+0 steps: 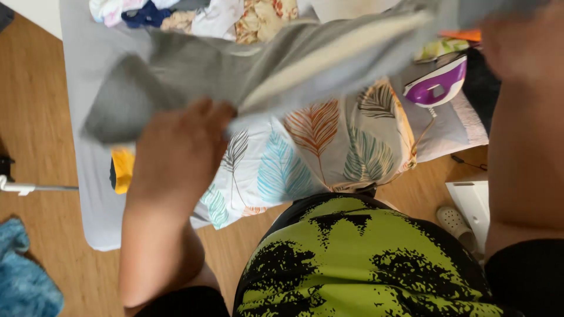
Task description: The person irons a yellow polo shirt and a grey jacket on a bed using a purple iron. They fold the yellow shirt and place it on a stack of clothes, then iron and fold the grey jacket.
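Note:
I hold a grey garment (264,67) stretched in the air above the ironing board. My left hand (179,149) grips its lower edge near the middle. My right hand (523,44), blurred at the top right, grips the other end. The garment is blurred by motion and has a pale inner band. Under it lies a white cloth printed with coloured feathers (317,152), draped over the board's near side.
A purple and white iron (437,85) rests at the board's right end. The grey ironing board (88,194) reaches left over a wooden floor. A pile of mixed clothes (200,14) sits at the far edge. A blue cloth (23,276) lies on the floor at left, a white shoe (455,223) at right.

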